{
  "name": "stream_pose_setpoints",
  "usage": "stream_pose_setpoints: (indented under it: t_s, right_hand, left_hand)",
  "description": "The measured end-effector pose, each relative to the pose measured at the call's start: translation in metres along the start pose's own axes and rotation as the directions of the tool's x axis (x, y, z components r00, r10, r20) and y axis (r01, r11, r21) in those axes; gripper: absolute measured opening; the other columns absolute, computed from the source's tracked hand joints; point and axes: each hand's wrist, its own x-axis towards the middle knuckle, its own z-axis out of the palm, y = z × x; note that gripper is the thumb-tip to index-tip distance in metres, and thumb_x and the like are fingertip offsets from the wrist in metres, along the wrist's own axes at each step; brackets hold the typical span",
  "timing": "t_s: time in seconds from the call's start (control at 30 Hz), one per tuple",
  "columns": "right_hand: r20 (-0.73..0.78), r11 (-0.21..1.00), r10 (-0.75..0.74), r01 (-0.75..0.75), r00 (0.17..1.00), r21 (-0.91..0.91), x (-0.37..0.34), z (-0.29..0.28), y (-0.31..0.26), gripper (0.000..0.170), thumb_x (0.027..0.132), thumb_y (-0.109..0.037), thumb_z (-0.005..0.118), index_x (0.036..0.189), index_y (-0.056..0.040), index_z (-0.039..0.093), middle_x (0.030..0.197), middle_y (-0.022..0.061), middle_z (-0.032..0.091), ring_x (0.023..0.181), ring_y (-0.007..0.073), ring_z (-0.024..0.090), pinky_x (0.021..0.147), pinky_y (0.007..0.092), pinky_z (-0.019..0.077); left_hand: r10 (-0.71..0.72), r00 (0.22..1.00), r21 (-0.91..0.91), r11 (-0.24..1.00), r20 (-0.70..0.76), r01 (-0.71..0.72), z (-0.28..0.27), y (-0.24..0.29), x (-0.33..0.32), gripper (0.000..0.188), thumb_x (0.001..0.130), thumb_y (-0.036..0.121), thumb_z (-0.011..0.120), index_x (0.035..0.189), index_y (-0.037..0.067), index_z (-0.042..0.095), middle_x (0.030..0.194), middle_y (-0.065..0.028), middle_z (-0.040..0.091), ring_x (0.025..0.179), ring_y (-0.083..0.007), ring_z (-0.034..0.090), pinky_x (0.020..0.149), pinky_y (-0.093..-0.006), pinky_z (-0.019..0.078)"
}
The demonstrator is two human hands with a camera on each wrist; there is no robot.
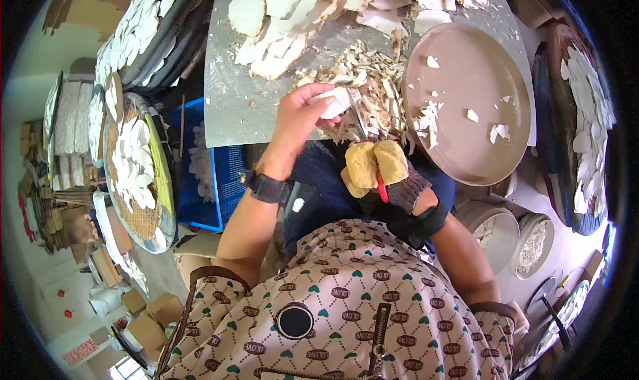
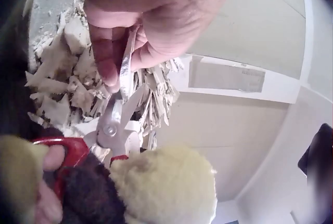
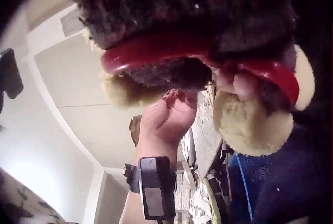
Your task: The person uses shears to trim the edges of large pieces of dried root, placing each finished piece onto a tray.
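Observation:
My left hand (image 1: 301,117) pinches a thin white slice (image 1: 335,103) between thumb and fingers, above a heap of trimmed scraps (image 1: 383,80). In the left wrist view the slice is seen edge-on, and the parted blades of the scissors (image 2: 109,129) reach its lower end. My right hand (image 1: 407,190), in a dark knitted glove with bare fingertips, grips the scissors by their red handles (image 3: 151,55). Yellow sponge pads (image 1: 363,165) are fitted around the fingers and handles. Part of the right hand lies hidden beneath these pads in the head view.
A round brown tray (image 1: 459,150) with a few white pieces sits on the metal table (image 1: 229,113) at right. Large untrimmed slices (image 1: 283,20) lie at the back. A blue crate (image 1: 229,173) stands left, buckets (image 1: 496,227) lower right. Racks of white slices (image 1: 136,157) flank both sides.

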Motion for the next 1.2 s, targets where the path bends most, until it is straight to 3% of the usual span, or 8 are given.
stream_pose_setpoints:
  t_s: [0.33,0.4,0.53,0.6,0.67,0.7,0.83,1.2]
  right_hand:
    - [-0.097,0.688,-0.088,-0.01,0.991,-0.726,-0.011,0.0,0.003,0.021,0.092,-0.01,0.043,0.109,-0.0001,0.052,0.105,0.0104,0.059,0.097,0.0202,0.058,0.085,0.0317,0.0479]
    - [0.032,0.997,0.013,-0.01,0.999,-0.071,-0.007,0.003,0.007,0.022,0.092,-0.01,0.044,0.111,-0.0008,0.051,0.108,0.011,0.057,0.101,0.0205,0.056,0.089,0.0328,0.0465]
    - [-0.183,0.992,0.097,-0.08,0.978,0.098,-0.001,0.013,0.011,0.031,0.087,-0.018,0.056,0.11,0.0029,0.051,0.105,0.0123,0.058,0.093,0.021,0.059,0.082,0.0351,0.0496]
    - [-0.173,0.988,0.098,-0.116,0.98,-0.1,-0.003,0.002,0.019,0.03,0.088,-0.017,0.055,0.11,0.0028,0.051,0.105,0.0118,0.058,0.094,0.0204,0.059,0.084,0.0348,0.0492]
    - [-0.139,0.411,0.095,-0.166,0.986,-0.896,-0.004,0.006,0.011,0.025,0.089,-0.013,0.052,0.109,0.002,0.052,0.106,0.01,0.058,0.095,0.0191,0.058,0.085,0.0339,0.0485]
    - [-0.195,0.562,0.07,-0.2,0.978,-0.803,-0.01,0.011,0.015,0.022,0.089,-0.01,0.051,0.108,0.0004,0.053,0.105,0.0085,0.059,0.096,0.0187,0.058,0.086,0.0325,0.0483]
    - [-0.179,0.707,0.158,-0.238,0.971,-0.666,-0.013,0.018,0.013,0.022,0.088,-0.009,0.053,0.109,0.0003,0.053,0.104,0.0068,0.058,0.097,0.0164,0.057,0.086,0.0303,0.0477]
    - [-0.157,0.4,0.058,-0.167,0.986,-0.901,-0.015,0.032,0.013,0.031,0.08,-0.01,0.06,0.11,-0.0044,0.055,0.102,0.008,0.06,0.095,0.0169,0.057,0.089,0.0294,0.0436]
  left_hand:
    - [-0.035,0.999,0.05,0.998,0.019,0.034,-0.006,0.007,0.003,0.022,0.083,0.006,0.056,0.104,0.0,0.052,0.091,-0.0144,0.063,0.066,-0.0192,0.063,0.056,-0.0247,0.0499]
    - [-0.027,0.999,0.05,0.998,0.027,0.025,-0.01,0.009,-0.002,0.021,0.082,0.005,0.056,0.103,0.0,0.053,0.089,-0.014,0.063,0.065,-0.0187,0.063,0.056,-0.0248,0.05]
    - [0.001,1.0,0.01,1.0,-0.009,-0.001,-0.017,0.009,-0.012,0.019,0.081,0.004,0.056,0.1,0.0,0.057,0.085,-0.0127,0.064,0.065,-0.0173,0.063,0.057,-0.0253,0.05]
    - [-0.003,0.999,-0.009,1.0,-0.039,0.003,-0.025,0.006,-0.022,0.02,0.081,0.004,0.057,0.1,0.001,0.057,0.083,-0.012,0.064,0.065,-0.0166,0.062,0.057,-0.0256,0.0499]
    - [0.01,0.991,0.109,0.994,-0.134,0.005,-0.055,0.012,-0.04,0.02,0.08,0.004,0.058,0.1,0.001,0.058,0.084,-0.0105,0.064,0.067,-0.0167,0.062,0.058,-0.0259,0.0497]
    - [0.02,0.984,0.169,0.985,-0.179,0.011,-0.078,0.018,-0.049,0.02,0.079,0.004,0.058,0.099,0.001,0.058,0.084,-0.0097,0.064,0.068,-0.0168,0.062,0.059,-0.0261,0.0496]
    - [0.54,0.781,0.931,0.337,-0.312,0.139,-0.191,0.038,-0.083,0.018,0.075,0.005,0.062,0.092,0.002,0.063,0.09,-0.0124,0.064,0.087,-0.0214,0.061,0.074,-0.0307,0.0479]
    - [0.363,0.93,0.667,0.708,-0.06,-0.233,-0.035,0.03,0.007,0.016,0.081,0.008,0.058,0.094,0.002,0.066,0.086,-0.0079,0.067,0.074,-0.013,0.061,0.07,-0.0246,0.0473]
